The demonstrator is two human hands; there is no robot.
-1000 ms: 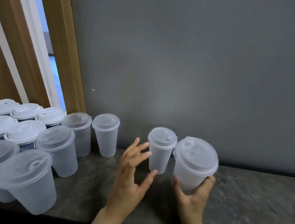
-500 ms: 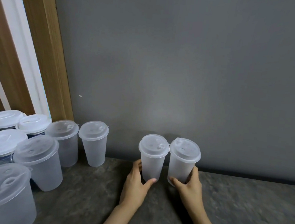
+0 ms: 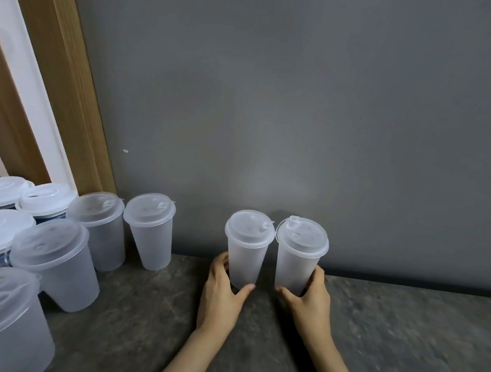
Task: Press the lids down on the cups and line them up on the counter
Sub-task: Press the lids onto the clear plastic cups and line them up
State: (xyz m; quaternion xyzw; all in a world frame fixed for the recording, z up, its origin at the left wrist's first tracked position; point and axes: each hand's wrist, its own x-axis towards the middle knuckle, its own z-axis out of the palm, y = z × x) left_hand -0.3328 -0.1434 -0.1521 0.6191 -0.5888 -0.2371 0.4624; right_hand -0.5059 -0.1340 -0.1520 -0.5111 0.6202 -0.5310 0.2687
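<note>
Cups with lids stood on the grey counter against the wall; the left hand grasped the left cup near its base, fingers curled around it; the right hand gripped the right cup in the same way; the two lids almost touched; more lidded cups were grouped well apart at the left.

Your left hand and right hand were bare: no gloves, rings, watch or bands showed. Your forearms were bare too, no sleeve in view down to the frame's bottom edge. Nails were short, unpainted.
</note>
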